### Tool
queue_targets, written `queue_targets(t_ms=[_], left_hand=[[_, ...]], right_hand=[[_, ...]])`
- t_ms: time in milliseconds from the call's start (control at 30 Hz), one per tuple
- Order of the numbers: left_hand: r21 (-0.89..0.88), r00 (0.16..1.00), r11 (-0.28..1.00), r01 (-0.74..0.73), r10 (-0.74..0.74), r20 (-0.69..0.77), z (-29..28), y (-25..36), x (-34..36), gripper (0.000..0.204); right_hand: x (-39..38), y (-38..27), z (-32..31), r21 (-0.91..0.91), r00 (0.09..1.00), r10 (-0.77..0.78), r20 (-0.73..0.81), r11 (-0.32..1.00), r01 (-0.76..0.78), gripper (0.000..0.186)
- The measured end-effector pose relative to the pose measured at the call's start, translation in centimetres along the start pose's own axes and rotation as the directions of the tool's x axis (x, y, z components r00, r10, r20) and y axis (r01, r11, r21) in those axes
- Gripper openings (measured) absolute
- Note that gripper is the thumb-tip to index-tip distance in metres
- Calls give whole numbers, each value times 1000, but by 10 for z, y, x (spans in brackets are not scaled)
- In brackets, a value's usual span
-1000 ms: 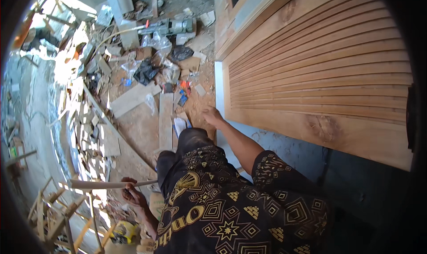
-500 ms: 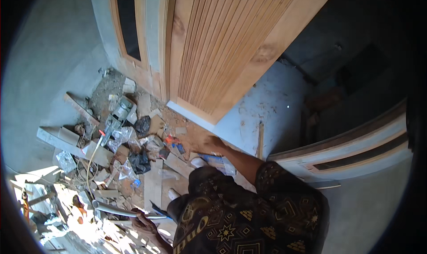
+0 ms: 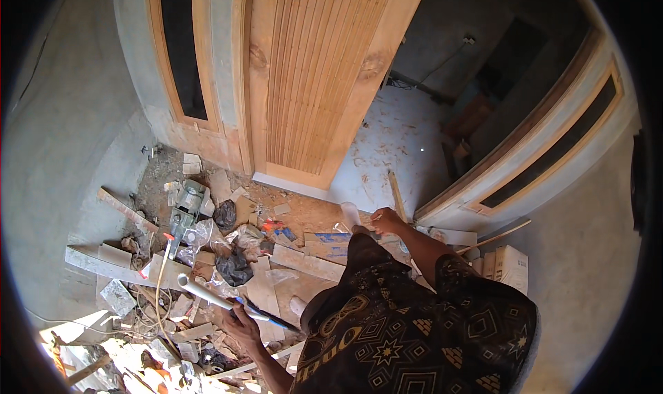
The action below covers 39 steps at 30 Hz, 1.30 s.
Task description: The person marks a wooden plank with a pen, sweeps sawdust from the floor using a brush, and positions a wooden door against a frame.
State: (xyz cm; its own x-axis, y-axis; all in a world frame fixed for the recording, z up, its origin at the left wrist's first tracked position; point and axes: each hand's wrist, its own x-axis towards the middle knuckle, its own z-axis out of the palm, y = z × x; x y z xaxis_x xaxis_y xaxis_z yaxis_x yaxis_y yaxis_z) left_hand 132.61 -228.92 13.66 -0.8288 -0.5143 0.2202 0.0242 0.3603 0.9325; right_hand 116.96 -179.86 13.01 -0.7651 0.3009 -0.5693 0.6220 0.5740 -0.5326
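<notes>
My left hand point(image 3: 242, 325) is closed round a white pipe point(image 3: 207, 294), which slants up to the left with its open end showing. A long, thin black and blue thing point(image 3: 280, 321) runs beside the pipe at that hand; its kind is unclear. In front of my body, my right hand point(image 3: 388, 221) has its fingers curled in. Whatever they may hold is too small to make out. Below it is my raised knee, and my pale foot point(image 3: 350, 213) is close to the door sill point(image 3: 290, 185).
Ahead stands a slatted wooden door point(image 3: 311, 83), with a pale floor point(image 3: 387, 135) beyond it. A green-grey power tool point(image 3: 186, 207) lies among rubble, plastic bags and boards point(image 3: 304, 261) on the left. White cartons point(image 3: 507, 266) stand at the right wall, near a thin stick point(image 3: 494, 236).
My view has turned, and my body stands nearer the doorway. One foot has come forward toward the sill. My right hand, blurred before, has its fingers curled; the left still grips the pipe.
</notes>
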Motion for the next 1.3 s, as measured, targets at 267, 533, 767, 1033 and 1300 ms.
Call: queue_targets(t_ms=[267, 533, 767, 1033, 1300], left_hand=[[-141, 984, 990, -33, 57, 166, 30, 12, 0, 34], [-174, 893, 983, -58, 128, 431, 80, 38, 1, 37], [-212, 716, 973, -92, 213, 665, 143, 93, -11, 38], [-191, 398, 974, -126, 226, 889, 259, 180, -42, 31], [-18, 188, 895, -447, 113, 976, 321, 280, -83, 41]], right_hand=[[-31, -41, 25, -115, 945, -282, 168, 946, 303, 43], [-64, -29, 82, -162, 758, -448, 473, 802, 575, 50], [-95, -12, 112, 84, 660, -547, 515, 799, 596, 68], [-55, 35, 67, 555, 641, -475, 603, 827, 92, 49], [-10, 106, -7, 776, 625, -572, 531, 625, -87, 29]])
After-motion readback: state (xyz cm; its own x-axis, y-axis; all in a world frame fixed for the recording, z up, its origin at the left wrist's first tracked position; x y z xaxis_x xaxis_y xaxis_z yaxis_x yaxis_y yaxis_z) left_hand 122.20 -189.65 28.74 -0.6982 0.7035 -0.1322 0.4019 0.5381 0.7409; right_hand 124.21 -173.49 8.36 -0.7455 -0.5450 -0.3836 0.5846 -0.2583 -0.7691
